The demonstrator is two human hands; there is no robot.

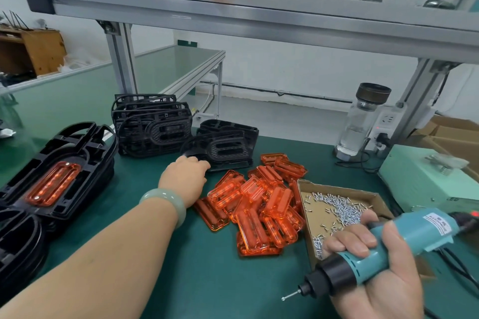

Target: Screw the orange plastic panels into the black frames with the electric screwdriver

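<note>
The cardboard tray by the desk's right edge holds screws. The right hand grips the electric screwdriver near the front edge, its long axis diagonal and the bit pointing front-left. The left hand touches a black frame; whether it grasps the frame, I cannot tell.

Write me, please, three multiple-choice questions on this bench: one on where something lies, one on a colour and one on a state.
1. Where is the cardboard tray of screws?
A. On the upper shelf
B. Just right of the loose orange panels
C. On top of the left stack of frames

2. What colour is the body of the electric screwdriver?
A. Teal
B. Yellow
C. Red

3. In what state is the top black frame of the left stack?
A. Empty
B. Wrapped in plastic
C. Fitted with an orange panel

Answers: 1 B, the tray borders the right side of the pile; 2 A, the teal housing shows in the grip of the right hand; 3 C, the panel sits in the frame's opening.
</note>
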